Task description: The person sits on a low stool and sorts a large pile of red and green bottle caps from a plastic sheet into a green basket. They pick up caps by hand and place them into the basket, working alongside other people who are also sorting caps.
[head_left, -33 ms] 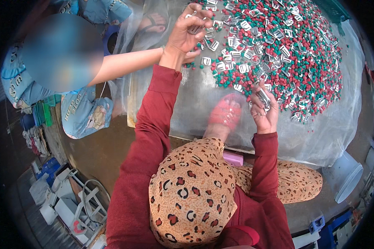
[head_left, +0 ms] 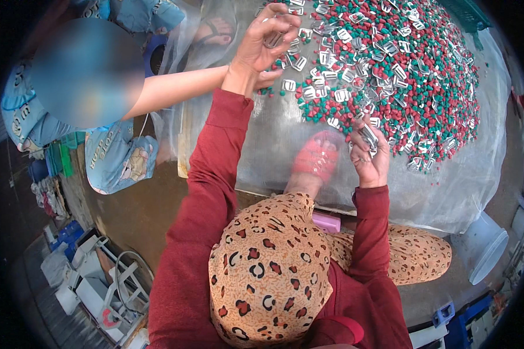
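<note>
My left hand (head_left: 263, 46) is raised over the far left edge of the pile, its fingers curled around metal buckles (head_left: 273, 39). Closer to me, my right hand (head_left: 369, 157) is closed on several silver metal buckles (head_left: 368, 139), stacked between thumb and fingers. Many more loose buckles (head_left: 341, 95) lie scattered across a broad heap of small red and green cone-shaped pieces (head_left: 413, 87). Another person's forearm (head_left: 180, 91) reaches in from the left, and that hand is mostly hidden behind my left wrist.
Under the heap lies a translucent plastic sheet (head_left: 256, 154). My foot in a pink sandal (head_left: 315, 156) rests on it. A clear bucket (head_left: 488, 249) stands at the right, a green crate (head_left: 466, 14) at the far right. The other person (head_left: 122, 157) sits left in patterned blue clothes.
The fingers of my left hand have shifted very slightly around the buckles. My right hand and the heap look the same.
</note>
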Demonstrator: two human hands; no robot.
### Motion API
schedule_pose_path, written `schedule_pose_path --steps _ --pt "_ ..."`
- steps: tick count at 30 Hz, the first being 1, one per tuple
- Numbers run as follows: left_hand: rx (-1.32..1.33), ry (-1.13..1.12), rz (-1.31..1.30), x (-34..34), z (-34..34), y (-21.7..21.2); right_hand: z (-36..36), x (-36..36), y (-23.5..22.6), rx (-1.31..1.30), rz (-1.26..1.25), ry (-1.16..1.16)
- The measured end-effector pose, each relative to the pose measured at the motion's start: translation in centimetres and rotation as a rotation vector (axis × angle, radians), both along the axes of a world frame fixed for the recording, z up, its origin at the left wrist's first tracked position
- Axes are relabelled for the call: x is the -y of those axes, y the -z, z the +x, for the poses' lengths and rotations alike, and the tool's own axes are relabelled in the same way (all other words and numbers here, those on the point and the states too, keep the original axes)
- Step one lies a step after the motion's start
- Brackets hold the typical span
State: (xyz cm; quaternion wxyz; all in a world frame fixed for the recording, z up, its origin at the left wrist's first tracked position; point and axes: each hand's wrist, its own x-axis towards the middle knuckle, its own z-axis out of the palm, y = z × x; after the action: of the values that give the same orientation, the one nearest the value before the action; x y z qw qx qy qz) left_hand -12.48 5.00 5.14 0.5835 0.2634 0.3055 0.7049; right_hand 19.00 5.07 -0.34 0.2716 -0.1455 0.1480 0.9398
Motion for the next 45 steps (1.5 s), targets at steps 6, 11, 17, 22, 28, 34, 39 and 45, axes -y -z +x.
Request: schedule_pose_path --steps 6,11,17,22,28,34,39,45 --pt "-1.935 0.355 -0.385 -2.3 1.0 6.3 -0.2 0.9 -1.5 -0.113 -0.088 -0.015" --pt "-2.235 0.31 -0.392 -2.0 1.6 9.3 -2.0 1.2 -2.4 -0.114 -0.119 0.04" --pt "-1.504 0.16 -0.286 -2.7 3.3 4.5 -2.1 1.1 -0.3 -0.017 0.05 0.044" --pt "-0.599 0.286 -0.267 1.4 13.0 0.5 -0.4 2.2 3.8 -0.013 0.021 0.019" --pt "-1.511 -0.006 0.297 3.0 17.9 0.7 0.0 2.4 3.9 0.149 -0.179 0.205" --pt "-1.398 -0.154 -0.404 -0.4 9.8 5.7 2.7 -1.4 2.0 0.333 0.293 -0.047" --pt "-1.769 -0.055 -0.56 0.0 6.5 10.8 3.0 -2.1 1.0 0.131 0.255 -0.001" --pt "-1.292 -0.022 -0.584 -1.0 7.0 7.0 2.5 -0.8 2.3 -0.094 0.014 0.081"
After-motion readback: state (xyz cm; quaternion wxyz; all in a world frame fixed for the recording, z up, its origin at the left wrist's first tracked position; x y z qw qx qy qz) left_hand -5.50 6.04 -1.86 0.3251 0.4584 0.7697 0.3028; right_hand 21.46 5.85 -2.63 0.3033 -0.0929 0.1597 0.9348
